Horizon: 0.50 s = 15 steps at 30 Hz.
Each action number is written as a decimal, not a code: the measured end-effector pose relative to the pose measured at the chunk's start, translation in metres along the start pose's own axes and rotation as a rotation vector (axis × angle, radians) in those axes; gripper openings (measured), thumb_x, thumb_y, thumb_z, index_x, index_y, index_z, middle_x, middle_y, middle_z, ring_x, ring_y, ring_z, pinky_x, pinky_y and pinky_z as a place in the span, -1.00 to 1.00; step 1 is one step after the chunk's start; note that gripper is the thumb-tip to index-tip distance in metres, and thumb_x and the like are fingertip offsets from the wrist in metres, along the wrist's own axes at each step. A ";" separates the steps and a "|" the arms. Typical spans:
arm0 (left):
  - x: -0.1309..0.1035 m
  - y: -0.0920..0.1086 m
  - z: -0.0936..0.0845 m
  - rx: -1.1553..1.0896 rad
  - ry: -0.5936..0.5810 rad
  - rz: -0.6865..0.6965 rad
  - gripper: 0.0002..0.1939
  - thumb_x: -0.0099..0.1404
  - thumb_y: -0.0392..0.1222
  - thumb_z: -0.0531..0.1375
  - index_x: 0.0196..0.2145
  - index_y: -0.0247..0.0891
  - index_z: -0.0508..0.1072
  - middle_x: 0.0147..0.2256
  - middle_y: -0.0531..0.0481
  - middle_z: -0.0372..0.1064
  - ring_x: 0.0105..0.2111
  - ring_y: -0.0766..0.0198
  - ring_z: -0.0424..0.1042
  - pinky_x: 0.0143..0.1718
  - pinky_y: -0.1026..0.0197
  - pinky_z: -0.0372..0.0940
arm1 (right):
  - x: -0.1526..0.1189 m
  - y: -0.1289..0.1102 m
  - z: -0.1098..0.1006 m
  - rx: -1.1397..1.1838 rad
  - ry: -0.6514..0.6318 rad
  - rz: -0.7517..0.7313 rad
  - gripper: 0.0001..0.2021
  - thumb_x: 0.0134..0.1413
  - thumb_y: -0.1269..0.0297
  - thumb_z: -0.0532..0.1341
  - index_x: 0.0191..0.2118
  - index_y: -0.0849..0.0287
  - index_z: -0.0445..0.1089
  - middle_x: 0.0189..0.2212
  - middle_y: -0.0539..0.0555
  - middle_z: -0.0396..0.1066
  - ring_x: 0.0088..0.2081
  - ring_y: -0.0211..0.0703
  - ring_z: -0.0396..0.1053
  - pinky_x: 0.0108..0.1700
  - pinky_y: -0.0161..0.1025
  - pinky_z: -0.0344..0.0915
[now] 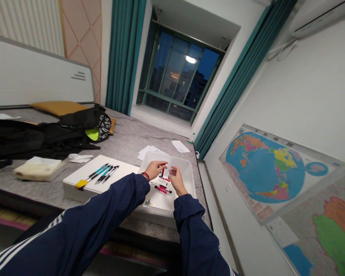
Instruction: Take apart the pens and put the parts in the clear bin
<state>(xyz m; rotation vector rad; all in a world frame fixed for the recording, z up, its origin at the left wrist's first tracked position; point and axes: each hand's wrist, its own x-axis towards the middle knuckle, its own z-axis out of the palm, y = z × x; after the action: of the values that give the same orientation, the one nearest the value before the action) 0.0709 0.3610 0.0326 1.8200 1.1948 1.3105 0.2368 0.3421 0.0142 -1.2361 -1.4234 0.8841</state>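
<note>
My left hand (155, 170) is over the white plastic bin (193, 184), its fingers pinched on a slim red pen part (162, 172) that points down. Facing it, my right hand (176, 181) has its fingers loosely bent and apart, with no object visible in them. Below both hands, several red and black pen pieces (163, 189) lie on the bin's floor. To the left, a row of assembled-looking blue and black pens (103, 174) rests on a white box (74, 194).
White papers (149, 150) and another sheet (180, 146) lie behind the bin. A tissue pack (38, 169) and black backpack (37, 138) are at the left on the grey table (129, 130). A small bottle (191, 138) stands near the far right edge, beside the wall.
</note>
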 end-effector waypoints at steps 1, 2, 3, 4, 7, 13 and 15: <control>0.000 0.000 0.000 -0.009 -0.003 -0.007 -0.63 0.20 -0.04 0.18 -0.13 -0.29 0.60 -0.18 -0.15 0.57 -0.43 0.24 0.47 -0.27 0.20 0.36 | 0.001 0.001 0.000 -0.009 -0.009 -0.002 -0.54 -0.29 0.44 0.18 -0.11 0.14 0.28 -0.35 -0.02 0.38 -0.35 -0.23 0.33 -0.24 -0.29 0.29; 0.000 -0.001 0.000 -0.017 -0.005 -0.013 -0.63 0.19 -0.04 0.19 -0.14 -0.28 0.60 -0.16 -0.15 0.56 -0.48 0.26 0.46 -0.30 0.20 0.36 | 0.001 0.003 0.000 -0.027 -0.022 -0.011 -0.58 -0.27 0.42 0.18 -0.14 0.15 0.28 -0.45 -0.08 0.34 -0.43 -0.25 0.30 -0.30 -0.31 0.27; 0.000 -0.001 0.001 -0.024 -0.006 -0.016 -0.63 0.19 -0.04 0.19 -0.14 -0.28 0.59 -0.15 -0.15 0.56 -0.51 0.28 0.44 -0.32 0.20 0.36 | 0.002 0.004 -0.001 -0.052 -0.034 -0.024 -0.62 -0.26 0.41 0.18 -0.17 0.15 0.29 -0.53 -0.13 0.30 -0.49 -0.27 0.25 -0.35 -0.33 0.24; -0.001 0.000 0.001 -0.026 -0.002 -0.016 -0.63 0.19 -0.04 0.19 -0.14 -0.28 0.59 -0.16 -0.15 0.56 -0.52 0.29 0.43 -0.33 0.21 0.36 | 0.002 0.006 -0.001 -0.079 -0.038 -0.037 -0.66 -0.24 0.40 0.18 -0.20 0.15 0.31 -0.59 -0.15 0.26 -0.53 -0.28 0.22 -0.38 -0.34 0.21; -0.001 0.001 0.000 -0.045 0.004 -0.008 -0.62 0.20 -0.02 0.18 -0.14 -0.30 0.57 -0.24 -0.14 0.57 -0.48 0.28 0.45 -0.36 0.23 0.36 | 0.003 0.008 -0.001 -0.136 -0.005 -0.052 -0.75 -0.20 0.40 0.17 -0.28 0.16 0.40 -0.59 -0.12 0.29 -0.52 -0.27 0.24 -0.38 -0.33 0.19; -0.002 0.004 -0.001 -0.105 -0.009 -0.046 -0.61 0.15 0.05 0.23 -0.20 -0.32 0.52 -0.34 -0.09 0.54 -0.59 0.34 0.39 -0.56 0.29 0.28 | 0.000 0.012 0.001 -0.235 -0.270 -0.063 -0.88 -0.13 0.36 0.24 -0.39 0.17 0.50 -0.49 -0.02 0.46 -0.42 -0.22 0.34 -0.29 -0.30 0.23; -0.002 0.003 -0.001 -0.098 -0.009 -0.047 -0.60 0.14 0.07 0.24 -0.22 -0.31 0.52 -0.35 -0.08 0.53 -0.59 0.35 0.38 -0.57 0.30 0.26 | -0.001 0.012 0.000 -0.259 -0.320 -0.060 -0.91 -0.09 0.34 0.23 -0.47 0.18 0.50 -0.56 -0.03 0.44 -0.46 -0.22 0.33 -0.34 -0.32 0.20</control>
<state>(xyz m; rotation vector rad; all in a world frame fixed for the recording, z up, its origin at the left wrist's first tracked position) 0.0710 0.3579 0.0350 1.7165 1.1416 1.3100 0.2394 0.3441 0.0022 -1.2724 -1.8689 0.9059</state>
